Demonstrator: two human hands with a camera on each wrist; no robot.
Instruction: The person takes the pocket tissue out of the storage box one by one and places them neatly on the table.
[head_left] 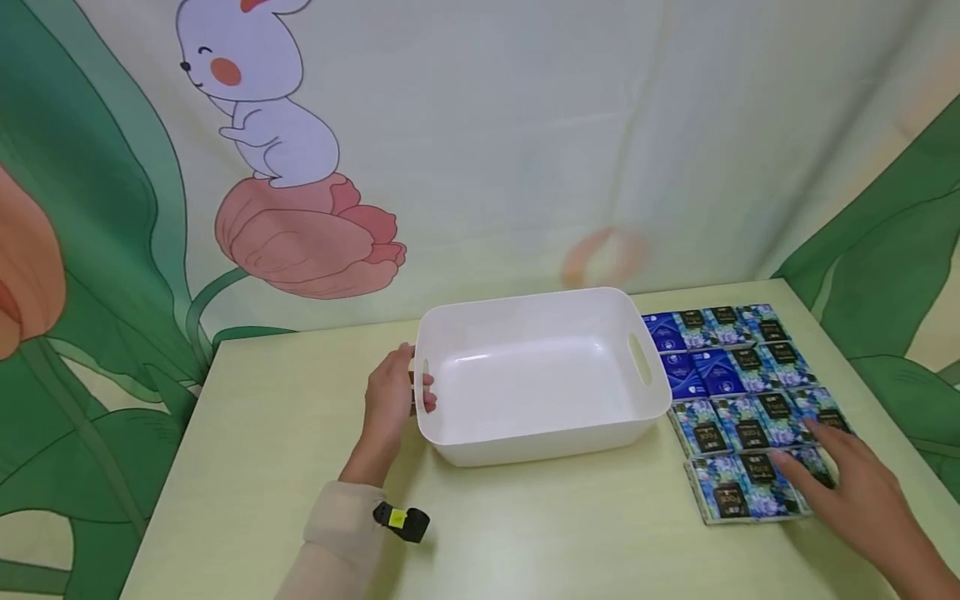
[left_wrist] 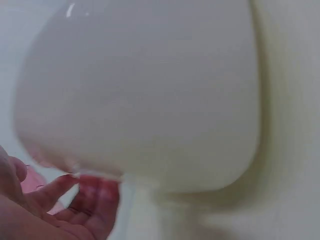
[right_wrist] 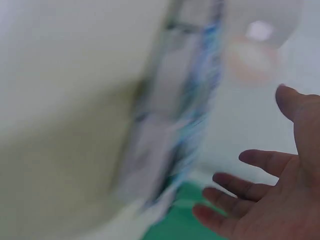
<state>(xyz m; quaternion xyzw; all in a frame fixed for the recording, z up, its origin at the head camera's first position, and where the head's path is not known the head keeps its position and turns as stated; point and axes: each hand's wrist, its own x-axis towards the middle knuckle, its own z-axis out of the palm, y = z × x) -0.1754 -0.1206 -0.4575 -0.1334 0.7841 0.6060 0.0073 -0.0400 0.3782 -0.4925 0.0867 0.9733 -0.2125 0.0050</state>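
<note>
A white plastic storage bin (head_left: 536, 443) with nothing inside stands at the middle of the table, a slot handle at each end. My left hand (head_left: 386, 400) grips its left end, with fingertips coming through the slot to the inside. The left wrist view shows fingers (left_wrist: 102, 205) curled at the rim beside the bin's wall (left_wrist: 150, 100). Over the near right part of several rows of tissue packs (head_left: 750, 429) hovers my right hand (head_left: 862, 492), thumb and fingers spread, holding nothing. In the right wrist view the packs' sides (right_wrist: 155, 145) are blurred beside the spread hand (right_wrist: 265, 200).
The packs lie flat right of the bin, most with a blue floral print, several plain dark blue (head_left: 722, 372). Behind the pale yellow table (head_left: 277, 433) hangs a curtain (head_left: 487, 150) with a rabbit and flowers. A black strap (head_left: 402, 521) is at the left wrist.
</note>
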